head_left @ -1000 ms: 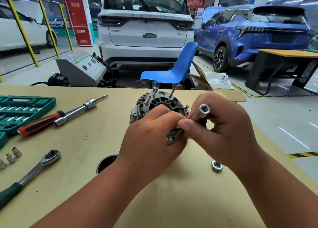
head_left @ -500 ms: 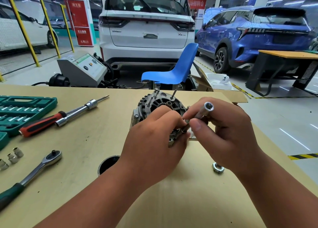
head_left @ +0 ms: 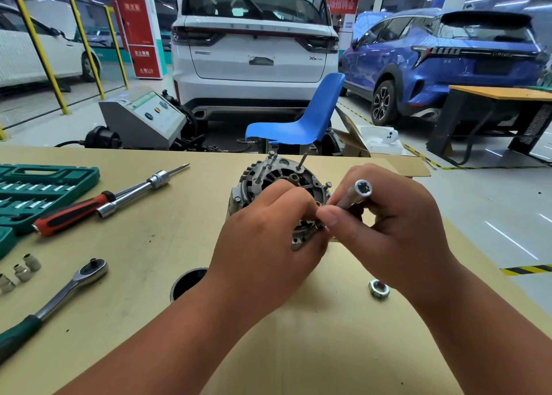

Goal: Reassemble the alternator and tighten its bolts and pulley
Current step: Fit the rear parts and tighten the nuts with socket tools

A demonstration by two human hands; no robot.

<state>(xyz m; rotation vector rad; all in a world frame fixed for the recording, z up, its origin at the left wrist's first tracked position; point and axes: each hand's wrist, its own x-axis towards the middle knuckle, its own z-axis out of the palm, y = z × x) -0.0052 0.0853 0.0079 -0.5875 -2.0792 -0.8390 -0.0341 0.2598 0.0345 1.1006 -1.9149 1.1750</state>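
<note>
The grey alternator (head_left: 277, 173) stands on the wooden table (head_left: 155, 245) with its open face towards me and several long bolts sticking up from its rim. My left hand (head_left: 265, 245) covers its near side, fingers curled onto the housing by a small bolt head. My right hand (head_left: 385, 230) pinches a long chrome socket (head_left: 357, 196) between thumb and fingers, its lower end at the alternator's right rim. What the socket's tip sits on is hidden by my fingers.
A loose hex nut (head_left: 378, 288) lies at the right. A round hole (head_left: 188, 282) opens in the table by my left wrist. Left of it lie a ratchet (head_left: 59, 299), a red-handled driver (head_left: 89, 206), three small sockets (head_left: 21, 270) and a green socket case (head_left: 35, 191).
My right hand and the chrome socket have shifted slightly right and up along the alternator's rim. My left hand stays on the housing.
</note>
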